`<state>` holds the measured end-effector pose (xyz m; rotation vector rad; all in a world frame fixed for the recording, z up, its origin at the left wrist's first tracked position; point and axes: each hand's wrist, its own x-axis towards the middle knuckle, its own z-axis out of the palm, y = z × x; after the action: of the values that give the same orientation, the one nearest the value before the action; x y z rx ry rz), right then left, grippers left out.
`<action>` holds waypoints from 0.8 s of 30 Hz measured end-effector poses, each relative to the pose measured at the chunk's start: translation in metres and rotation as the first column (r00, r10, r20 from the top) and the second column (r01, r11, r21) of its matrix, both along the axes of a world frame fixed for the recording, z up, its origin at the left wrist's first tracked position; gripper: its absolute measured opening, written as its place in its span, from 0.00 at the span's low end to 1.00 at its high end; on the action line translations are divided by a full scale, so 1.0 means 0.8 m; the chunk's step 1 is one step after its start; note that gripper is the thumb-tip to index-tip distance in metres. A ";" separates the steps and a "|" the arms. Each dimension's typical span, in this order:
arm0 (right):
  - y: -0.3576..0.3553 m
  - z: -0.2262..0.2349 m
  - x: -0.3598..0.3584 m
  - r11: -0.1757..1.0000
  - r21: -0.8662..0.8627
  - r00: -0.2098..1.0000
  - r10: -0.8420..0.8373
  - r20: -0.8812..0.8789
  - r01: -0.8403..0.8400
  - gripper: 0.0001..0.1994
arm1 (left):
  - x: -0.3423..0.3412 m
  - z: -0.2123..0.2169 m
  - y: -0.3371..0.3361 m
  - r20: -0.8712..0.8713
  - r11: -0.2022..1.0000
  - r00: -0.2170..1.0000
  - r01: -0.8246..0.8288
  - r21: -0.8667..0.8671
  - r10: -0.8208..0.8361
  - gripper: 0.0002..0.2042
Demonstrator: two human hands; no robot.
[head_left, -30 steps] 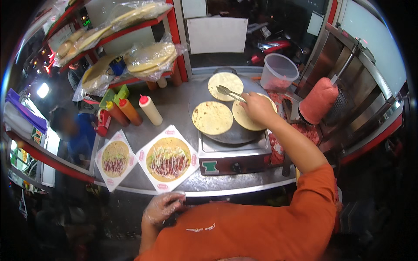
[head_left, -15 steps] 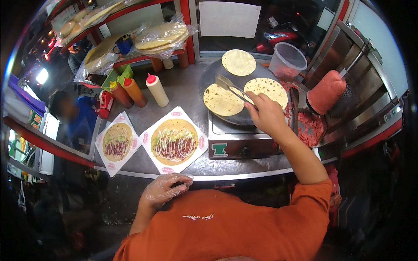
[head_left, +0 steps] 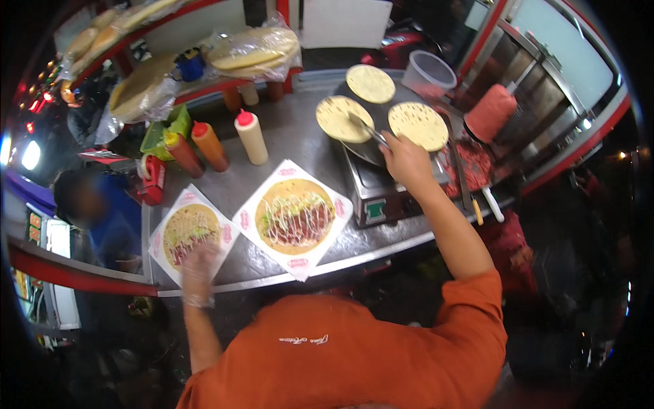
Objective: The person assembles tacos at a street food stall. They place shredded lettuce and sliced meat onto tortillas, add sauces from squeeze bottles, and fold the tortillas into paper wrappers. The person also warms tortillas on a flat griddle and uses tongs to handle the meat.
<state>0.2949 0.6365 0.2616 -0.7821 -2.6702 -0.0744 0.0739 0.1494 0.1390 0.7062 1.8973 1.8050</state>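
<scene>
tongs (head_left: 368,129) now reach the left flatbread (head_left: 343,118) on the far griddle (head_left: 371,153), having left the right flatbread (head_left: 417,125). the left hand (head_left: 199,262) has risen from the near counter edge to the smaller filled wrap (head_left: 189,233), blurred, its grip unclear. the right hand (head_left: 407,158) is closed around the thin metal tongs.

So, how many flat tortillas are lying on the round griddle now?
3: one at the far edge, one on the left under the tongs, one on the right beside the right hand. None seems hidden.
</scene>
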 end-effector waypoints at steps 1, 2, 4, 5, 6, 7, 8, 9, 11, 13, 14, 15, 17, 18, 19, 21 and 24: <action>0.003 -0.005 -0.004 0.999 0.036 0.997 0.022 -0.074 -0.020 0.18 | -0.031 -0.018 -0.023 -0.133 0.970 0.979 -0.178 -0.165 0.157 0.21; 0.011 -0.006 -0.007 0.999 0.023 0.996 -0.027 -0.085 0.029 0.18 | -0.064 -0.035 -0.043 -0.300 0.889 0.915 -0.357 -0.286 0.271 0.22; 0.034 0.000 0.003 0.994 -0.011 0.946 -0.107 -0.306 0.109 0.20 | -0.125 -0.066 -0.084 -0.423 0.846 0.843 -0.465 -0.261 0.333 0.24; 0.050 0.008 0.017 0.975 -0.031 0.916 -0.216 -0.338 0.219 0.21 | -0.152 -0.080 -0.103 -0.459 0.808 0.827 -0.494 -0.319 0.324 0.25; 0.064 0.018 0.042 0.966 0.013 0.915 -0.240 -0.325 0.258 0.20 | -0.173 -0.096 -0.122 -0.501 0.774 0.807 -0.523 -0.357 0.313 0.26; 0.074 0.025 0.071 0.947 0.043 0.925 -0.302 -0.233 0.320 0.19 | -0.190 -0.112 -0.139 -0.513 0.720 0.795 -0.559 -0.411 0.324 0.27; 0.082 0.029 0.090 0.938 0.003 0.937 -0.345 -0.045 0.346 0.18 | -0.201 -0.130 -0.155 -0.528 0.721 0.791 -0.557 -0.412 0.309 0.27; 0.086 0.031 0.108 0.904 -0.017 0.897 -0.422 0.134 0.427 0.18 | -0.207 -0.149 -0.172 -0.517 0.704 0.799 -0.557 -0.440 0.308 0.28; 0.091 0.031 0.127 0.944 0.045 0.942 -0.322 -0.095 0.327 0.18 | -0.235 -0.182 -0.192 -0.499 0.660 0.822 -0.538 -0.524 0.274 0.29; 0.094 0.023 0.120 0.957 0.107 0.955 -0.253 -0.156 0.271 0.18 | -0.250 -0.214 -0.217 -0.487 0.626 0.849 -0.496 -0.602 0.204 0.28; 0.097 0.020 0.115 0.963 0.113 0.967 -0.235 -0.100 0.245 0.18 | -0.261 -0.228 -0.225 -0.649 0.577 0.759 -0.506 -0.640 -0.055 0.25; 0.103 0.015 0.103 0.969 0.125 0.976 -0.204 -0.073 0.212 0.18 | -0.270 -0.237 -0.232 -0.781 0.556 0.549 -0.565 -0.609 -0.298 0.23; 0.124 0.015 0.100 0.938 -0.004 0.927 -0.341 0.154 0.346 0.19 | -0.265 -0.249 -0.236 -0.685 0.327 0.601 -0.604 -0.727 -0.413 0.22; 0.134 0.014 0.115 0.981 0.071 0.982 -0.185 0.033 0.182 0.20 | -0.262 -0.243 -0.234 -0.663 0.411 0.671 -0.530 -0.742 -0.333 0.22; 0.153 0.008 0.121 0.998 -0.044 0.941 -0.065 -0.331 0.053 0.19 | -0.258 -0.233 -0.228 -0.634 0.295 0.572 -0.577 -0.762 -0.520 0.23; 0.193 0.003 0.180 0.947 -0.243 0.882 -0.290 -0.371 0.209 0.19 | -0.234 -0.203 -0.205 -0.518 0.549 0.854 -0.412 -0.728 -0.046 0.26; 0.252 -0.039 0.265 0.847 -0.164 0.850 -0.521 -0.074 0.505 0.23 | -0.189 -0.152 -0.168 -0.355 0.626 0.888 -0.459 -0.631 0.293 0.24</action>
<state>0.5066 0.8378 0.2304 -1.4868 -2.3021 0.0233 -0.0776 0.0146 0.0171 0.2243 2.8024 1.0209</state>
